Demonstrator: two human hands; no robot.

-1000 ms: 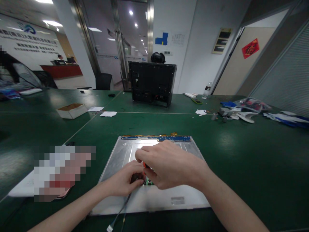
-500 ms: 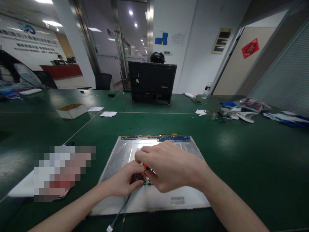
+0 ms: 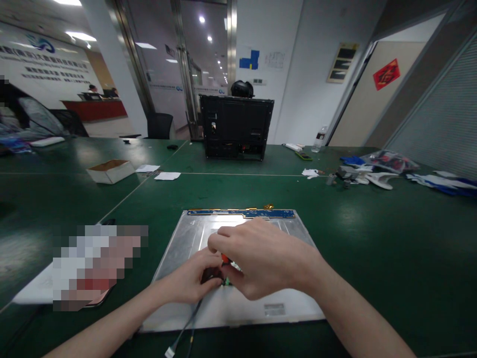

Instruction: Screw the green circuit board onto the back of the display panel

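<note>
A silvery flat display panel (image 3: 179, 311) lies face down on the green table, with a blue circuit strip (image 3: 268, 214) along its far edge. Over its middle, my right hand (image 3: 261, 256) is closed around a red-and-black screwdriver (image 3: 225, 259), mostly hidden by the fingers. Below it a small green circuit board (image 3: 228, 281) shows only in part. My left hand (image 3: 197, 278) is curled at the board's left side, thumb and fingers closed at its edge. A cable (image 3: 186, 325) with a white plug (image 3: 170, 352) runs from under this hand over the panel's near edge.
A black monitor housing (image 3: 236, 127) stands at the back. To the left are an open cardboard box (image 3: 112, 172), paper sheets (image 3: 167, 176) and a blurred-out item (image 3: 97, 268). A bottle (image 3: 319, 139), blue-and-white gloves (image 3: 443, 184) and a plastic bag (image 3: 391, 160) lie toward the right.
My right hand has turned and dipped very slightly, and less of the red handle shows. My left hand and the panel stay in place.
</note>
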